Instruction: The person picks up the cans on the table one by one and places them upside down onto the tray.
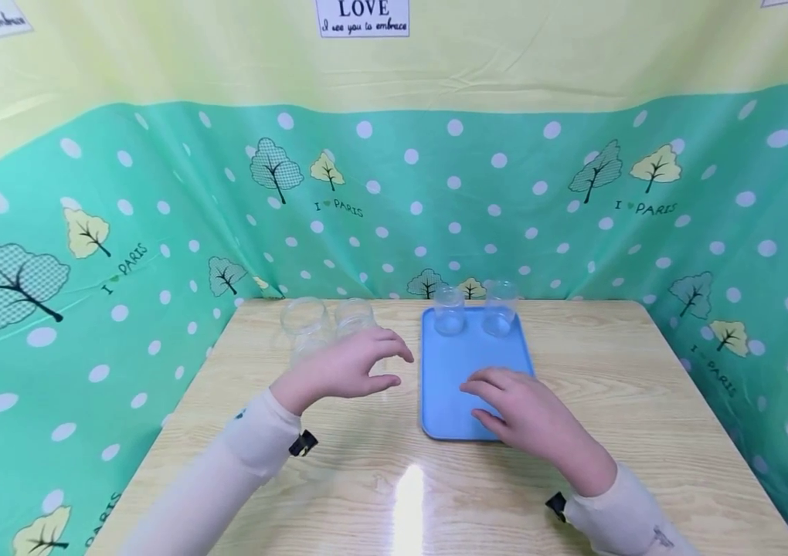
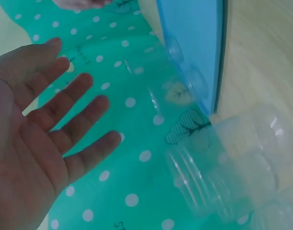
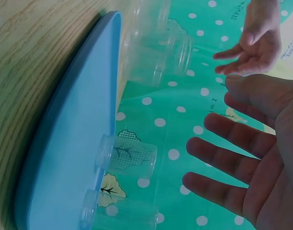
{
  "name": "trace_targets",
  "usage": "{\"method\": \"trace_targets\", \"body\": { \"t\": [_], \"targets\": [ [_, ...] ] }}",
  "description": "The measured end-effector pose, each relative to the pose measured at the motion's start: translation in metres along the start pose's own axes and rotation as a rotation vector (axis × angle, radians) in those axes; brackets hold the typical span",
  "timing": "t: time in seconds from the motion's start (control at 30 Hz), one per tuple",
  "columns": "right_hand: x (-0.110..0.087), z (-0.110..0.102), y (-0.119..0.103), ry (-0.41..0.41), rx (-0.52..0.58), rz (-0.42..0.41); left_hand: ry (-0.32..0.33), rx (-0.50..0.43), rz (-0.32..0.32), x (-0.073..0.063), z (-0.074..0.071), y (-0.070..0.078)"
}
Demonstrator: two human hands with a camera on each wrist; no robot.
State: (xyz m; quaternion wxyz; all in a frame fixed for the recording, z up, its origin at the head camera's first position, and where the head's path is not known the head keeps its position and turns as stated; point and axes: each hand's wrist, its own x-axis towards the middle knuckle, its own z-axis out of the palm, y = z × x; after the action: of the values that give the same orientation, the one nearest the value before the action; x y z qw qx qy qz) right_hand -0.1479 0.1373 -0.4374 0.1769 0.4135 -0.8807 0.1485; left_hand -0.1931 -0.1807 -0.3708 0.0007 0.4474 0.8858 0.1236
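My left hand (image 1: pixel 352 363) hovers left of the blue tray (image 1: pixel 460 386), fingers spread and slightly bent, holding nothing. Behind and partly hidden by it, several clear jars (image 1: pixel 303 315) stand together on the wooden table; the left wrist view shows screw threads on a clear jar (image 2: pixel 223 167) there. Over the tray's front right part, my right hand (image 1: pixel 529 409) is held with loosely bent fingers and nothing in them. Two clear containers, a left one (image 1: pixel 449 313) and a right one (image 1: pixel 500 309), stand side by side at the tray's far end.
Wooden table surface (image 1: pixel 596 347) extends right of the tray. A green dotted cloth (image 1: pixel 450 201) hangs behind the table's far edge and along both sides. Bright glare (image 1: pixel 408 502) lies on the table in front.
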Motion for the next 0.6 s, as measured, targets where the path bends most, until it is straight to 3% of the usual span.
{"method": "trace_targets", "body": {
  "t": [0.33, 0.6],
  "targets": [
    [-0.002, 0.007, 0.001, -0.044, -0.001, 0.002, -0.065, 0.13, -0.126, 0.028, -0.008, -0.023],
    [-0.002, 0.006, 0.002, -0.04, -0.004, 0.001, -0.123, 0.163, -0.178, 0.037, -0.011, -0.04]
  ]
}}
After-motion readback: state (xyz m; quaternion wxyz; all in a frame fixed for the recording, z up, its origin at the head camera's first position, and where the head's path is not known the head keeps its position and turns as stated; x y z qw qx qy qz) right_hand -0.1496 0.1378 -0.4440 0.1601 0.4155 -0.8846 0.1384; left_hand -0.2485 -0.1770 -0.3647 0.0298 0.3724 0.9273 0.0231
